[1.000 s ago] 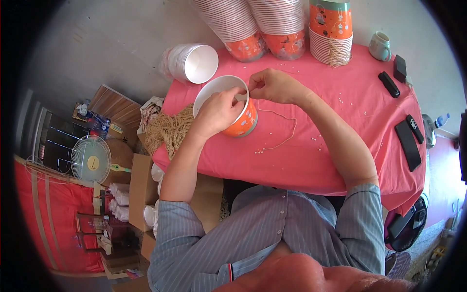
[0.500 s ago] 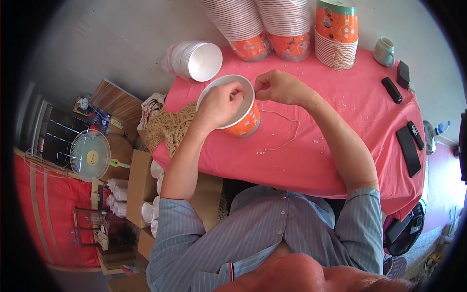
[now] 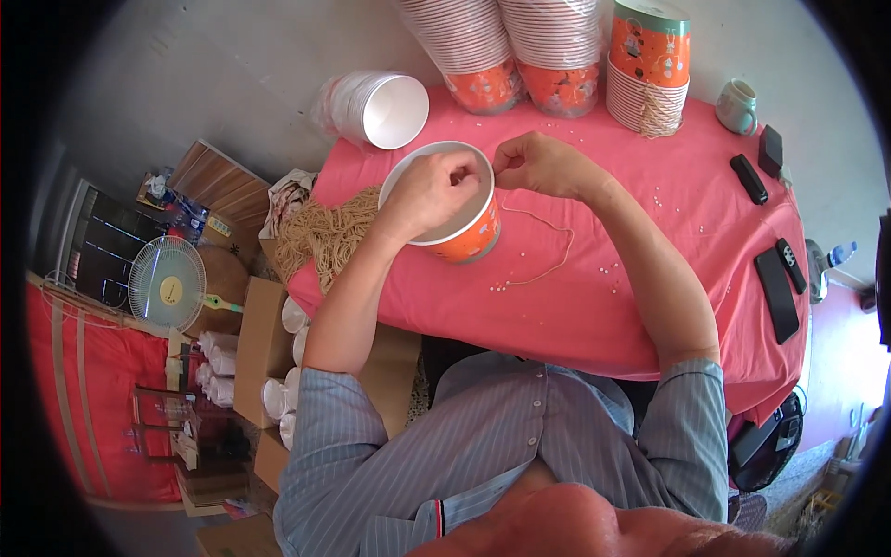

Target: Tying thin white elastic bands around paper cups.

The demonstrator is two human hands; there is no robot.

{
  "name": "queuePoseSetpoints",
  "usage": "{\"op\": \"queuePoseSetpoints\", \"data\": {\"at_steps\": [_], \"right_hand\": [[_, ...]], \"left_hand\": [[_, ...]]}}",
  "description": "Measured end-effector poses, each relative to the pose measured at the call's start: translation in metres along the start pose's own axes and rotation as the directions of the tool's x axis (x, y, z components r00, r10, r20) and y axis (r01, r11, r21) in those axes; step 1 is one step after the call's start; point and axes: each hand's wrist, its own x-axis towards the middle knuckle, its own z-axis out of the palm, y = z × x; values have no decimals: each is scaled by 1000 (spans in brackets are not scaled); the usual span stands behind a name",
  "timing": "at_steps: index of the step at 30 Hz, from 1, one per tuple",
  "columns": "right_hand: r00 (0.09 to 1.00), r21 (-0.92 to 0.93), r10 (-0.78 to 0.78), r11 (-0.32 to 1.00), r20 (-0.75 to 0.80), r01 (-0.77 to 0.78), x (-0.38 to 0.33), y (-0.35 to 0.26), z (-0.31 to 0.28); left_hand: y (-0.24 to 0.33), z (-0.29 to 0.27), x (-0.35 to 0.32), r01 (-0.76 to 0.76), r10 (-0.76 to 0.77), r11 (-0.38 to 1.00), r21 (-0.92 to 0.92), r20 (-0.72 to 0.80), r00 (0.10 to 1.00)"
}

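Observation:
An orange-printed paper bucket [image 3: 473, 239] with a white inside stands upright on the pink-covered table. My left hand [image 3: 432, 193] reaches over its rim, with curled fingers closed at the inner wall; what they hold, if anything, is hidden. On the outside, my right hand [image 3: 543, 167] pinches a thin beige cord at the bucket's right rim, the fingertips close to the wall. From there the cord [image 3: 568, 243] loops over the cloth, its loose end lying by some tiny white bits [image 3: 501, 287]. A tangled heap of beige cords [image 3: 325, 239] lies left of the bucket.
Behind stand plastic-wrapped bucket stacks [image 3: 483, 88], another stack [image 3: 650, 84] with cords hanging on it, and a tipped white stack [image 3: 394, 113]. At the right are a green mug [image 3: 737, 107] and black devices [image 3: 776, 295]. An open carton [image 3: 260, 348] of white cups stands below left.
Both hands have shifted very slightly right at the bucket's rim, still closed. The whole view has moved a little; the bucket and cord lie much as before.

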Motion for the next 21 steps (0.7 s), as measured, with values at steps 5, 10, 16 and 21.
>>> {"op": "queuePoseSetpoints", "data": {"at_steps": [5, 10, 16, 21], "right_hand": [[1000, -21, 0, 1000, 28, 0, 0, 5, -2], [1000, 135, 7, 991, 24, -11, 0, 10, -19], [999, 290, 3, 957, -52, 13, -15, -34, -12], [994, 287, -71, 953, -82, 92, -11, -34, 2]], "left_hand": [[-4, -9, -1, 70, -69, 998, 2, -75, 995], [-7, -22, 6, 21, -73, 981, -193, -266, 961], [14, -37, 7, 41, -120, 949, -313, -238, 964], [30, -14, 16, -48, -17, 960, -277, -227, 974]]}}
